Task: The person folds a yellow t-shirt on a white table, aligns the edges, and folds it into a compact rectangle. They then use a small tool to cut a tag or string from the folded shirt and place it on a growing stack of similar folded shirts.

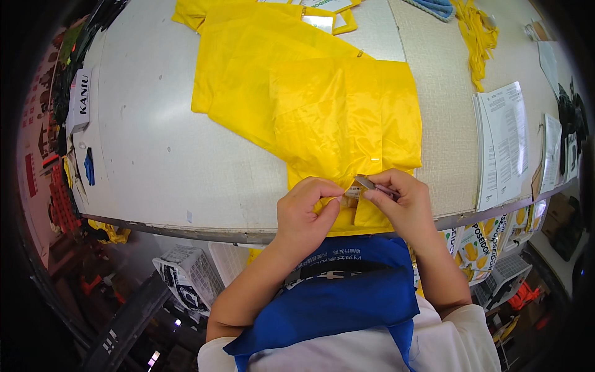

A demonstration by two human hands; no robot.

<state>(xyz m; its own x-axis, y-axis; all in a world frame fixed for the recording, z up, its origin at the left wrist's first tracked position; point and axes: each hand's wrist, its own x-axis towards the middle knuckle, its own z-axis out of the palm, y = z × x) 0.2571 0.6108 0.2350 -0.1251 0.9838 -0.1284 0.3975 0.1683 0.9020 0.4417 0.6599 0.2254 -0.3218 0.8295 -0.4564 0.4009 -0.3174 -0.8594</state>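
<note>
My left hand (310, 208) is closed in a pinch on the edge of a shiny yellow piece of fabric (347, 111). The fabric is folded and hangs over the near edge of the table. In my right hand (403, 201) I hold a pair of thread snips (372, 185), their grey metal tip at the fabric edge just right of my left fingertips. Part of the tool is hidden by my fingers. Something small and pale shows between my hands, too small to make out. A pile of yellow fabric pieces (242, 68) lies beneath and beyond the one I hold.
A bundle of yellow straps (476, 37) and a coiled blue rope (435, 7) lie at the far right. Stacked printed sheets (502, 142) sit at the right. At the left edge stands a white box (80, 102). White baskets (189, 276) are below the table.
</note>
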